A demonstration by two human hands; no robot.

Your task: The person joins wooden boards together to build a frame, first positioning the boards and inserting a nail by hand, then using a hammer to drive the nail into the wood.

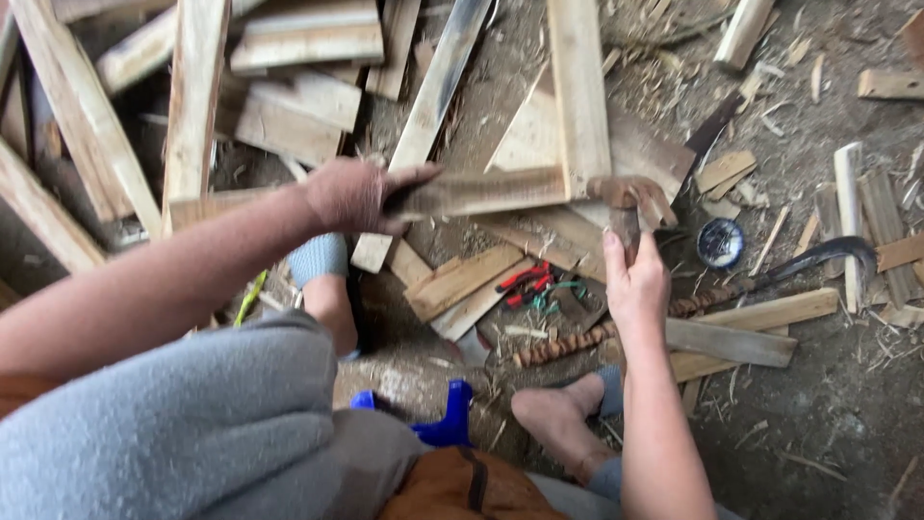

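Right hand [635, 281]: I see it wrapped tight on a hammer [626, 197] handle, head resting at the plank's end.
Left hand [358, 195]: pinching the plank [476, 191], thumb on top — I'd keep those fingers well back.
Plank: held above the dirt floor [828, 404], among scrap boards [298, 106].
Strike: short, square blows — steady grip.

Sickle [818, 258], red pliers [525, 279], blue tin [720, 242]
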